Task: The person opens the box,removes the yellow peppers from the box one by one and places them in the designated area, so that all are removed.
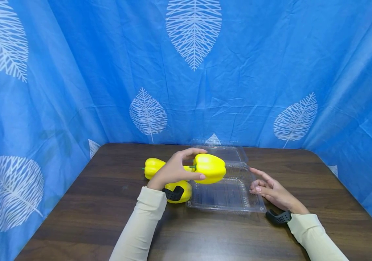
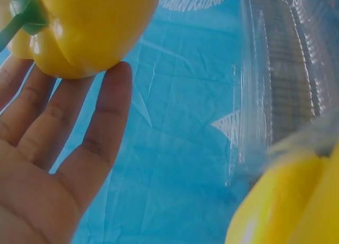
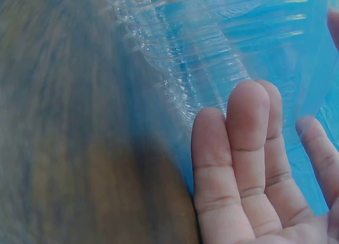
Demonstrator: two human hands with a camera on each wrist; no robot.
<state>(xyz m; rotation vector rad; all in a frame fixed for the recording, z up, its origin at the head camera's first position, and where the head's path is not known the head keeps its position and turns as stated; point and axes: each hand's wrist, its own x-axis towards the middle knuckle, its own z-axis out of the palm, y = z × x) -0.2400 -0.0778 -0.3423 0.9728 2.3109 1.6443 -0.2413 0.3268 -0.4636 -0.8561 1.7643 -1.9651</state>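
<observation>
My left hand point(image 1: 174, 167) holds a yellow bell pepper point(image 1: 210, 168) between thumb and fingers, raised above the left part of an open clear plastic clamshell container point(image 1: 218, 192). In the left wrist view the fingers press against the side of this pepper point(image 2: 100, 26), and its green stem points back towards the palm. My right hand point(image 1: 275, 192) is at the container's right side, index finger extended along the rim and the other fingers loosely bent. The right wrist view has those fingertips against or very near the clear wall point(image 3: 185, 58); contact is hard to tell.
Left of the container, yellow bell peppers lie on the brown wooden table point(image 1: 91, 203): one farther back point(image 1: 153, 168), one nearer point(image 1: 184, 192) partly behind the left wrist strap, plus a yellow patch behind the left hand. The container's lid point(image 1: 226, 154) leans back towards a blue leaf-print curtain point(image 1: 238, 72).
</observation>
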